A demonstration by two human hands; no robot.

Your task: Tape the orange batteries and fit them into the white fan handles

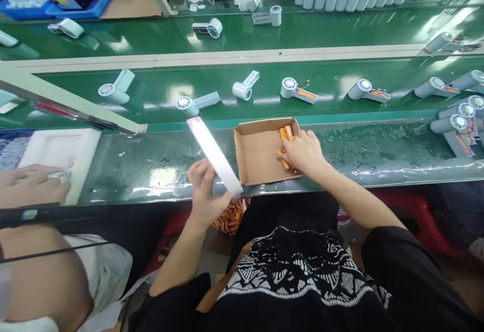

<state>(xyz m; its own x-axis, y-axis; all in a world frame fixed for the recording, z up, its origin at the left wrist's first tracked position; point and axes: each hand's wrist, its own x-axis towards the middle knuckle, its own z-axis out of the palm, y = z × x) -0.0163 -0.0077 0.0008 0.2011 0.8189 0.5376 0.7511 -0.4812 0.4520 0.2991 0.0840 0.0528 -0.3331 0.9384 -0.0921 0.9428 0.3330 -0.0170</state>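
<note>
My left hand (pixel 204 188) is closed on a long white box-like piece (pixel 215 158), tilted, with a pinkish mark at its upper end. What is inside or behind it is hidden. My right hand (pixel 304 153) reaches into the right side of a shallow cardboard box (pixel 260 178), its fingers curled down on orange battery cells (pixel 284 134). Part of the cells is covered by my fingers. The box stands on the green bench near its front edge.
On the green belt behind lie several handheld fan bodies (pixel 289 88), some with open handles and wires. Many white cylinders (pixel 340 0) stand at the back right. At left, a co-worker's hands (pixel 34 185) are over a white foam tray (pixel 88 150). Below the bench are many orange cells (pixel 230 219).
</note>
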